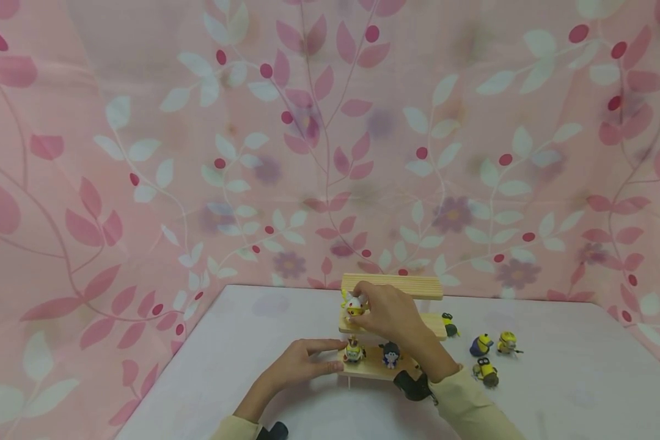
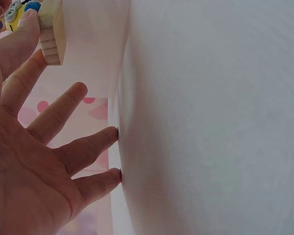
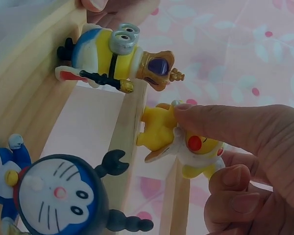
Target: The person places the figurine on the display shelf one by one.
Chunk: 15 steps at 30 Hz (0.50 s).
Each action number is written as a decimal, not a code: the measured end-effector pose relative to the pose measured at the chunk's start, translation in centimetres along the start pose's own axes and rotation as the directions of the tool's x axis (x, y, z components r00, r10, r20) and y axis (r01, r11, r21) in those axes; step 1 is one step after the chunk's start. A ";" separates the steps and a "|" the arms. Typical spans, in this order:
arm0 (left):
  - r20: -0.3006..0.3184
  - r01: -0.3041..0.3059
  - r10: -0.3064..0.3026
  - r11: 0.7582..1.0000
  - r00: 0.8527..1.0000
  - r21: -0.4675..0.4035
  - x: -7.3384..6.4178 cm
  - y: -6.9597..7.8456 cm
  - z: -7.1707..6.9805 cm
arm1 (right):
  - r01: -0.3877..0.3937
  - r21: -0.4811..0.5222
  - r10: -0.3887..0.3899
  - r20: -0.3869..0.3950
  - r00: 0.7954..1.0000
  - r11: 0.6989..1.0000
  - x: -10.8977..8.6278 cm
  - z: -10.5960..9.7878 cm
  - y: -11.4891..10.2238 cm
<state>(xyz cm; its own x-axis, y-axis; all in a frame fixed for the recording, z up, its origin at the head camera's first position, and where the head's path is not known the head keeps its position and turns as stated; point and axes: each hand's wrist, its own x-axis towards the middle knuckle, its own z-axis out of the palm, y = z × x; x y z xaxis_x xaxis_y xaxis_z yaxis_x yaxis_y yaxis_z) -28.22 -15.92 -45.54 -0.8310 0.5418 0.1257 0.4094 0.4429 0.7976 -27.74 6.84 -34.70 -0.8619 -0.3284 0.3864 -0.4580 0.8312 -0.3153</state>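
Right hand [image 1: 390,311] pinches the yellow and white toy [image 1: 354,307], its feet at the middle step [image 1: 433,321] of the wooden shelf [image 1: 390,286], while the left hand [image 1: 294,365], fingers spread, touches the end of the bottom step [image 1: 375,371], maybe so nothing wobbles.

No text, label, brand, number or sign could be read in any view: none on the stepped wooden stand [image 1: 371,366], none on the Pikachu figurine [image 3: 186,147], the crowned Minion figurine [image 3: 105,54] or the Doraemon figurine [image 3: 63,196], and none on the floral backdrop [image 1: 330,183] (its leaves and berries were pattern alone).
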 end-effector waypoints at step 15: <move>0.002 0.003 -0.003 1.000 1.000 -0.012 -0.1 0.0 0.0 | -0.018 0.014 0.018 -0.007 1.000 1.000 -0.7 -0.6 0.4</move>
<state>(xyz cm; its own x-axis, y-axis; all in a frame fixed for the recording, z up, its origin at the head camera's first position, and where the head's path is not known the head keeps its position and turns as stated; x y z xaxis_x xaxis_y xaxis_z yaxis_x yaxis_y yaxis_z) -28.15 -15.95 -45.50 -0.8314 0.5421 0.1219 0.4021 0.4357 0.8053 -27.19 7.67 -34.62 -0.8683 -0.3102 0.3870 -0.4456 0.8305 -0.3341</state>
